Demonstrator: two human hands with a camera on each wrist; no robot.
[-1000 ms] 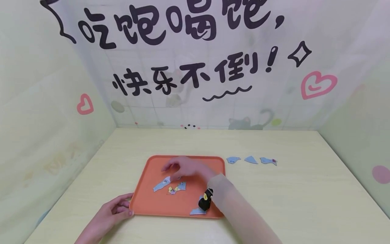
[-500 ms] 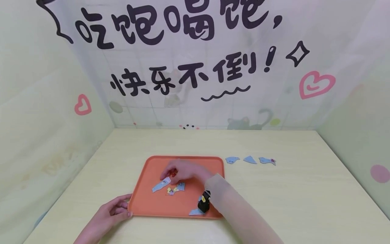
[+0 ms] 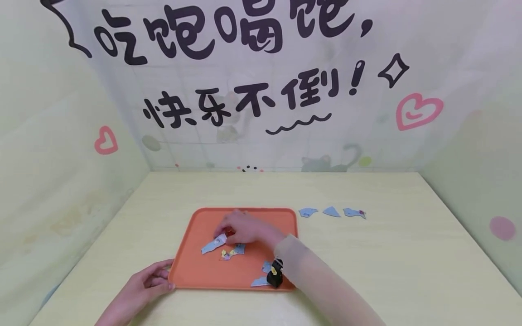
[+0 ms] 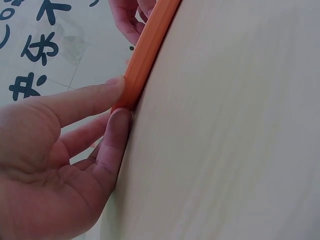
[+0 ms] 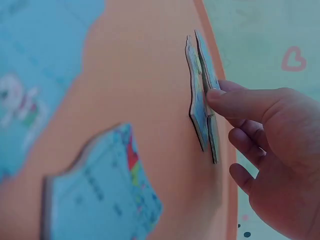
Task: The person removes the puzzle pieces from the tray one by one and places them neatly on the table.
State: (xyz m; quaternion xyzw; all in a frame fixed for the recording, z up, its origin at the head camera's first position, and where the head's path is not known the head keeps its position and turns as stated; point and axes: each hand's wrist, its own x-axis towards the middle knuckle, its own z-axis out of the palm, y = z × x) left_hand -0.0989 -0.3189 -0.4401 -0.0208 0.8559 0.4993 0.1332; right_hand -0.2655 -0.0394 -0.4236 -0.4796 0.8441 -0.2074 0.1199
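Observation:
My left hand (image 3: 147,285) holds the orange tray (image 3: 208,276) at its near-left corner, with its digits against the rim in the left wrist view. Over the tray's middle, my right hand (image 3: 240,226) pinches a puzzle piece (image 5: 212,140) between thumb and fingers; the hand partly hides it, and red shows beneath the fingers in the head view. Close beside it lie a long pale-blue piece (image 3: 212,245) and a piece with yellow print (image 3: 225,254). More blue pieces (image 3: 259,282) lie near the tray's front right, partly behind the black wrist camera (image 3: 275,274).
Three blue puzzle pieces lie in a row on the table right of the tray: a jagged one (image 3: 307,212), a triangular one (image 3: 332,212) and one with a dark red mark (image 3: 355,213). A printed cloth backdrop (image 3: 244,149) stands behind the table (image 3: 387,253).
The fingers of my right hand have closed in on the piece, and red has come into sight beneath them. My left hand stays at the tray corner. The head view has shifted slightly.

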